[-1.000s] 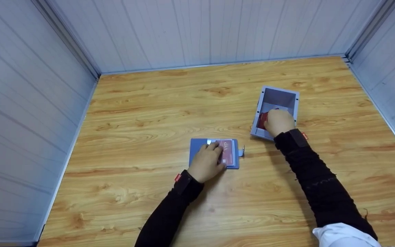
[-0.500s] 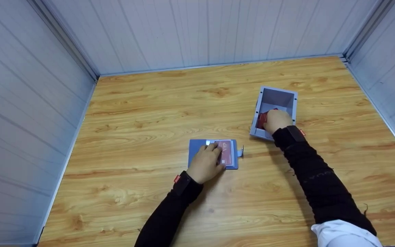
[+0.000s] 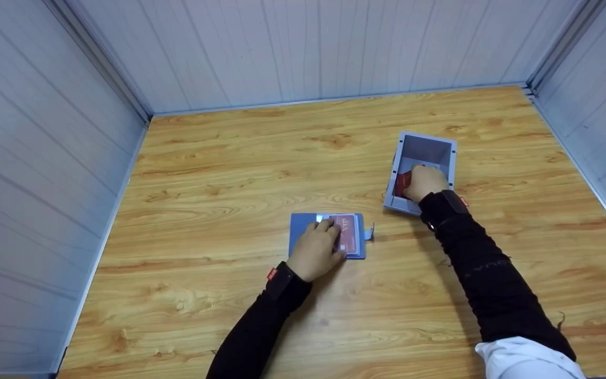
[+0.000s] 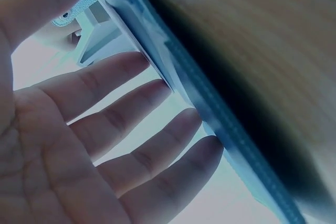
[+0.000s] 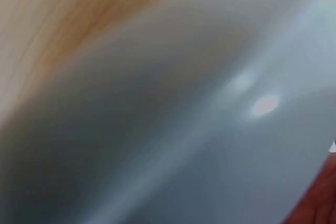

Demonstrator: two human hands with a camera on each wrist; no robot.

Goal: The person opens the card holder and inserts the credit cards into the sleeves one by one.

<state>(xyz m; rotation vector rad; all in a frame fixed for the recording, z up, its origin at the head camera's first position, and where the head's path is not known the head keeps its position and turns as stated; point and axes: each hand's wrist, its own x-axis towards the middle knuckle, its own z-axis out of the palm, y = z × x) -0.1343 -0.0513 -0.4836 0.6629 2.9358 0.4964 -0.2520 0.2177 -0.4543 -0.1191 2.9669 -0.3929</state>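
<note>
Desk of yellow-brown wood grain [image 3: 203, 173] carries an open blue card wallet [image 3: 302, 226]; the left hand [image 3: 312, 253] rests on it, fingers nearly straight, grip loose, partly covering a red rectangular VIP card [image 3: 350, 234]. The right hand [image 3: 425, 184] reaches inside a grey open-topped rectangular box [image 3: 427, 147], beside dark-red flat material [image 3: 401, 184]; its grip and hold I can't tell.

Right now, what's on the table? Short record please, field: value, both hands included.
left hand: left hand rests on the card holder, fingers extended
right hand: right hand reaches into the box; fingertips hidden, grip unclear
holder: blue card holder, lying open, snap strap sticking out to the right
card: red VIP card on the holder's right side, partly under the fingers
box: grey, open-topped box, beyond and right of the holder
box contents: dark red item; rest partly hidden
surface: wood-grain table
</note>
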